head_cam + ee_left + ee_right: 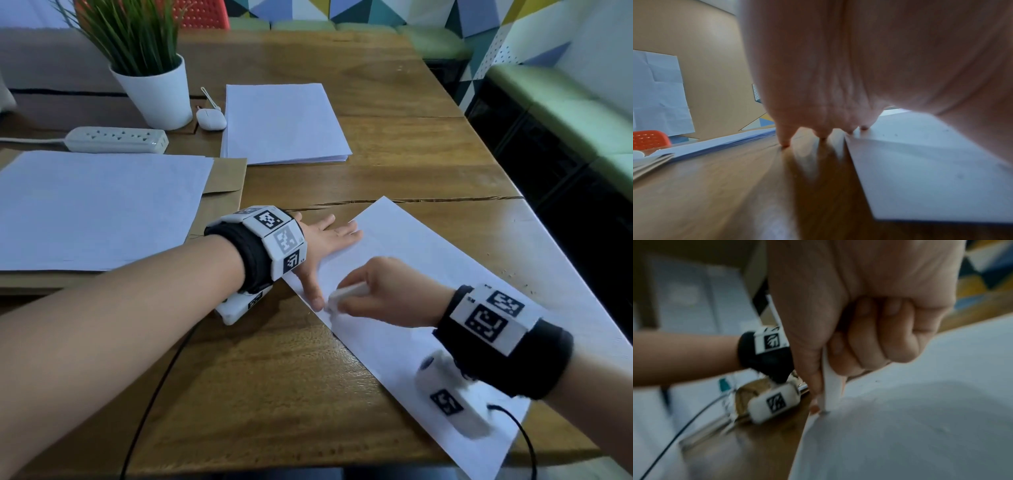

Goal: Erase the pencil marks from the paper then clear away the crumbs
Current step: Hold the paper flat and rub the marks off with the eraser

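A white sheet of paper (445, 274) lies slanted on the wooden table (274, 377) near its right edge. My left hand (325, 246) lies flat with spread fingers, pressing the sheet's left edge, thumb pointing toward me. My right hand (373, 291) pinches a white eraser (346, 294) whose tip touches the paper right beside the left thumb. In the right wrist view the eraser (830, 386) stands between thumb and curled fingers, its end on the paper (920, 418). The left wrist view shows fingertips (785, 142) on wood and on the paper (931, 162). Dark crumbs (513, 274) dot the sheet's right side.
A stack of white paper (284, 123) lies further back, and a larger sheet on a brown envelope (96, 209) sits at the left. A power strip (116, 139), a white earbud case (210, 119) and a potted plant (154, 89) stand behind. The table's edge runs along the right.
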`<state>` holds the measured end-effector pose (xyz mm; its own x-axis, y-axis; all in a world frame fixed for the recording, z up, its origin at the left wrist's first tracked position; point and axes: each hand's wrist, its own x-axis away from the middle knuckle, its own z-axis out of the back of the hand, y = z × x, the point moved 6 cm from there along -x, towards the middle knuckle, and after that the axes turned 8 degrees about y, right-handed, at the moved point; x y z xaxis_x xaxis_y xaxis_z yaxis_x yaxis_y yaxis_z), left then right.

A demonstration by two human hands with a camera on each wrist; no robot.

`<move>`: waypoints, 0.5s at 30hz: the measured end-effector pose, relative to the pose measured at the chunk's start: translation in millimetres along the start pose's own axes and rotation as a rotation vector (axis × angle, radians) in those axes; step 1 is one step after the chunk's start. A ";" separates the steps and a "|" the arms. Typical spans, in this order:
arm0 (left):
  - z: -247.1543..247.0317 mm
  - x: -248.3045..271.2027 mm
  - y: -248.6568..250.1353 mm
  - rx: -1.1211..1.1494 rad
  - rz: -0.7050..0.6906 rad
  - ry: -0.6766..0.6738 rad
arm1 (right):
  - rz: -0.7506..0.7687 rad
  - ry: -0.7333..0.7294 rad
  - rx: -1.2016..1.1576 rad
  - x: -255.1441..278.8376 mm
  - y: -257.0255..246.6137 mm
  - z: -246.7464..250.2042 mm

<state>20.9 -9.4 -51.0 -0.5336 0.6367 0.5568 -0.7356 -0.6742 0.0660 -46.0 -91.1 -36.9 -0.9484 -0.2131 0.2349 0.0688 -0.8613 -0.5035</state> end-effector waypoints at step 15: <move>-0.8 -2.3 -0.4 0.001 -0.006 0.008 | -0.155 0.108 -0.141 -25.8 25.7 31.5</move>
<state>22.1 -10.3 -52.9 -0.5328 0.6437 0.5493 -0.7382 -0.6709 0.0703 -10.0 -122.2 -29.7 -0.9723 -0.0261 0.2324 -0.1172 -0.8055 -0.5809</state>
